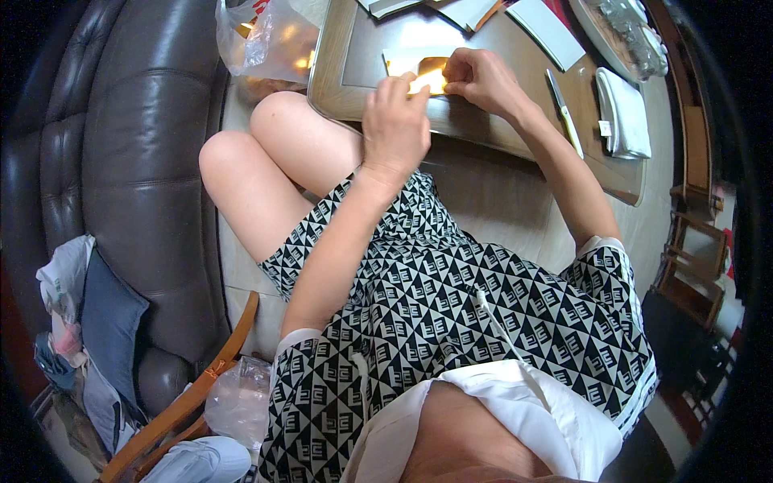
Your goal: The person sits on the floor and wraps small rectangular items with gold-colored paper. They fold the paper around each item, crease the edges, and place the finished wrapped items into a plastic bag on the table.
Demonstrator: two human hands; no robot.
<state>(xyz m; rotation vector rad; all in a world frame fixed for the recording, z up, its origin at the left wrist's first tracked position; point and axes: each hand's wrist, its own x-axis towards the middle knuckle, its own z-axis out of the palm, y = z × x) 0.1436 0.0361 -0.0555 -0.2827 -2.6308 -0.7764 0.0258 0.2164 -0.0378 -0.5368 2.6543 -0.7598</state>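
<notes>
Near the front edge of the wooden table [483,130], both hands are at a shiny gold foil-like sheet [432,78]. My right hand [486,78] pinches its right edge between thumb and fingers. At its left side, the fingertips of my left hand [395,118] take hold of the edge, though that hand hides part of it. Under and behind the gold piece lies a white sheet [401,58], partly covered. Glare on the tabletop and foil makes their exact borders hard to tell.
Right of my right hand lies a knife [564,115] with a pale handle, beside a folded white cloth [625,115]. A white flat rectangular piece [546,33] and an oval tray [595,42] sit farther back. A plastic bag [266,45] stands left of the table, near a leather sofa [151,151].
</notes>
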